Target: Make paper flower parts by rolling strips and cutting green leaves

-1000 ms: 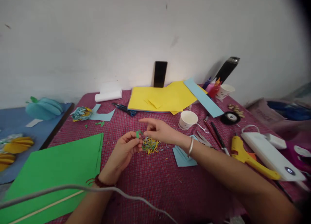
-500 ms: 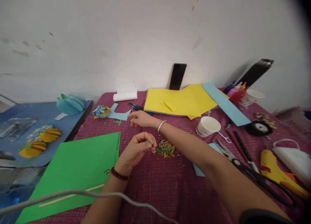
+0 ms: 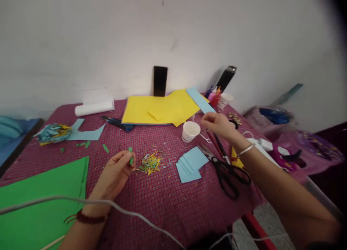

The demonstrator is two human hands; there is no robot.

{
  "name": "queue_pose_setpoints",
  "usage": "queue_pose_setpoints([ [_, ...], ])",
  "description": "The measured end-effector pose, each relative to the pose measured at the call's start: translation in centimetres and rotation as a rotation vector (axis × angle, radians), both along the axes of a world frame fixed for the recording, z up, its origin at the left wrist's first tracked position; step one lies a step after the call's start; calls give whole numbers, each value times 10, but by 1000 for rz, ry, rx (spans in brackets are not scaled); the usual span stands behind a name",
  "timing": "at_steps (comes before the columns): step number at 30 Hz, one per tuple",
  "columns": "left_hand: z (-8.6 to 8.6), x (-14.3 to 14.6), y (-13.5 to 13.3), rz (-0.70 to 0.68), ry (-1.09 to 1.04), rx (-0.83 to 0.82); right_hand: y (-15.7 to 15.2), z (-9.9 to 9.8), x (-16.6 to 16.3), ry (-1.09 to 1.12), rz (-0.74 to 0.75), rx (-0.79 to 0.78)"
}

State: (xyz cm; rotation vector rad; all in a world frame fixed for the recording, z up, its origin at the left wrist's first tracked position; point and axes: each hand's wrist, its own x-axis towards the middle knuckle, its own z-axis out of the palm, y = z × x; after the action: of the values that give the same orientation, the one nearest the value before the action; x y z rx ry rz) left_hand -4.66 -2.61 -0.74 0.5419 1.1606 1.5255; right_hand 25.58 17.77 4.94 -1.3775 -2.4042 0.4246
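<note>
In the head view, my left hand [image 3: 115,173] has a small green strip [image 3: 130,149] pinched between thumb and forefinger, the other fingers curled in. The strip sits just above the table, left of a loose pile of paper shreds [image 3: 150,163]. My right hand [image 3: 219,126] is raised just to the right of a paper cup [image 3: 187,136], fingers bent and tips drawn close together; I can't tell whether they have hold of anything. Below it lie the scissors [image 3: 215,160], beside some blue paper squares [image 3: 189,166], and a few green scraps [image 3: 106,148] lie farther left.

I'd judge the step in hand is a two-handed one, my left steadying the strip while my right reaches by the cup. With a piece this small, the next move calls for a light, firm pinch and a free edge left showing.
</note>
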Motion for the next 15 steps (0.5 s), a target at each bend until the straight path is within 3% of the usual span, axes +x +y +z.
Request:
queue_pose_setpoints([
  [4,-6,6,3,19,59,-56,6,-42,30,-186,-20,-28],
  [8,-6,15,3,5,153,-72,4,-62,26,-226,21,-12],
  [12,-2,21,2,33,129,-75,8,-56,32,-192,32,-4],
  [15,-1,24,1,79,69,-90,-6,-32,35,-32,-92,27],
])
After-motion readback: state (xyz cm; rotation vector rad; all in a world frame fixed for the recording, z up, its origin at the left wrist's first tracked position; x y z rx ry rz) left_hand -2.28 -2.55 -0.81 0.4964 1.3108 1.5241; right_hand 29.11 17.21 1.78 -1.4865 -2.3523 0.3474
